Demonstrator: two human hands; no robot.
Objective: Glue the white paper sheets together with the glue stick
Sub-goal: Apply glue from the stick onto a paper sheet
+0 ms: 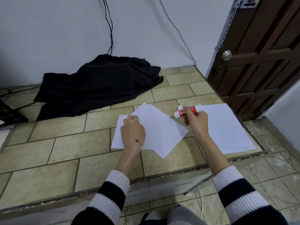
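Overlapping white paper sheets [162, 132] lie fanned on the tiled floor, the top one turned at an angle. My left hand [133, 132] rests flat on their left part, pressing them down. A separate white sheet [227, 127] lies to the right. My right hand [196, 120] holds a red and white glue stick [188, 110] above the gap between the papers. The stick lies nearly level, its white end pointing left. I cannot tell whether its cap is on.
A heap of black cloth [100, 83] lies against the wall behind the papers, with black cables [110, 30] hanging above it. A dark wooden door [259, 62] stands at the right. A raised tile step edge [162, 176] runs in front of the papers.
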